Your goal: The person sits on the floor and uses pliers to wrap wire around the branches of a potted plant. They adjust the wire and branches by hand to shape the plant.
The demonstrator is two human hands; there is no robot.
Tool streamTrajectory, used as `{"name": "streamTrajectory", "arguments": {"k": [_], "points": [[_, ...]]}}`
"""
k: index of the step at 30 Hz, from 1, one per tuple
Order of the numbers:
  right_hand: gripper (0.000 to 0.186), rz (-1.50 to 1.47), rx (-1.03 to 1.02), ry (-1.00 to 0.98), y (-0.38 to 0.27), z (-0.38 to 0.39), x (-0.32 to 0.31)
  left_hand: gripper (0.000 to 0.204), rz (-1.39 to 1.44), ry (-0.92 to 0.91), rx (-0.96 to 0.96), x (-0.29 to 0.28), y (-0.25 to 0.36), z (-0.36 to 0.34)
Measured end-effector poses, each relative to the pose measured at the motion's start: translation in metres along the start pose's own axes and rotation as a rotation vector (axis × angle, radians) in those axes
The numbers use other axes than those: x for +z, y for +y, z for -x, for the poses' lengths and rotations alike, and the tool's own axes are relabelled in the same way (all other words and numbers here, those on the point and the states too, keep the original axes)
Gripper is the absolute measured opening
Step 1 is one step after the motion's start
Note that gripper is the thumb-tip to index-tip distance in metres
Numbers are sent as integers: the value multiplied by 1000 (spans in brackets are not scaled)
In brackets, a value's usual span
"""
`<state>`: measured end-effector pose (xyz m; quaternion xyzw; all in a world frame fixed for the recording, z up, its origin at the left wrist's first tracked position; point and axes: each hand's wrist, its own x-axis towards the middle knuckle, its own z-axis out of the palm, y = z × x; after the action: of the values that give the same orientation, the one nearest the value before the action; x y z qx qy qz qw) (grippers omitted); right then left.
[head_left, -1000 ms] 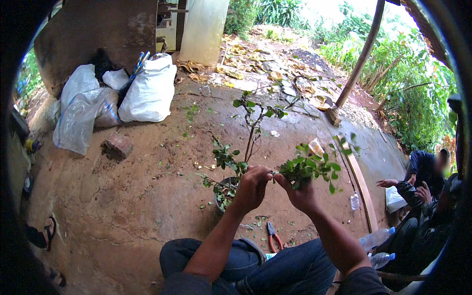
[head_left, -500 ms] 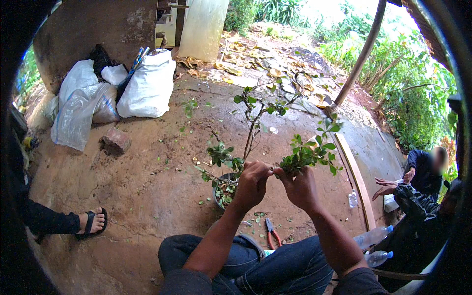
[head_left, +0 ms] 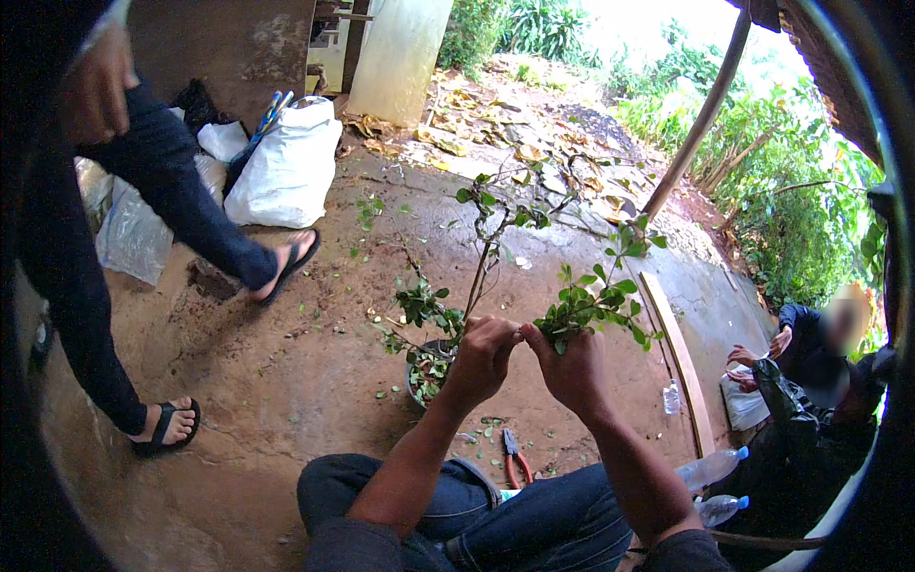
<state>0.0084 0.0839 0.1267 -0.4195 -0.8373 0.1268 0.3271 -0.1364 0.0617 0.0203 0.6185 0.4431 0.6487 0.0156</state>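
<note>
My left hand point(head_left: 484, 358) and my right hand point(head_left: 570, 370) meet at their fingertips in front of a small potted tree point(head_left: 479, 255). The right is closed around the base of a leafy branch point(head_left: 593, 303), whose green leaves fan out above it. The left is pinched shut beside it; what lies between its fingers is too small to make out. Behind the left hand stands the dark round pot point(head_left: 416, 381), partly hidden, with leaves inside. Red-handled pliers point(head_left: 516, 459) lie on the ground below my hands, near my crossed legs.
At left, a person in sandals point(head_left: 191, 205) is mid-step beside white sacks point(head_left: 283, 172). A wooden plank point(head_left: 677, 357) lies to the right, with clear plastic bottles point(head_left: 713, 469) near my knee. Other people point(head_left: 810, 381) sit at far right. A slanted pole point(head_left: 701, 119) stands beyond.
The person at left has stepped into view, one foot now near the sacks. My hands keep their pinch by the branch, barely shifted. At right, a seated person's raised hand has lowered.
</note>
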Motion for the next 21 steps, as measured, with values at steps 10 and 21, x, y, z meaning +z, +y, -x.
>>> {"name": "streamTrajectory", "arguments": {"k": [10,21], "points": [[33,-60,279,108,-2,19,10,6,-28,-51,83,10,11,5],[37,-55,143,132,12,22,12,18,-123,31,18,3,29,-3]]}}
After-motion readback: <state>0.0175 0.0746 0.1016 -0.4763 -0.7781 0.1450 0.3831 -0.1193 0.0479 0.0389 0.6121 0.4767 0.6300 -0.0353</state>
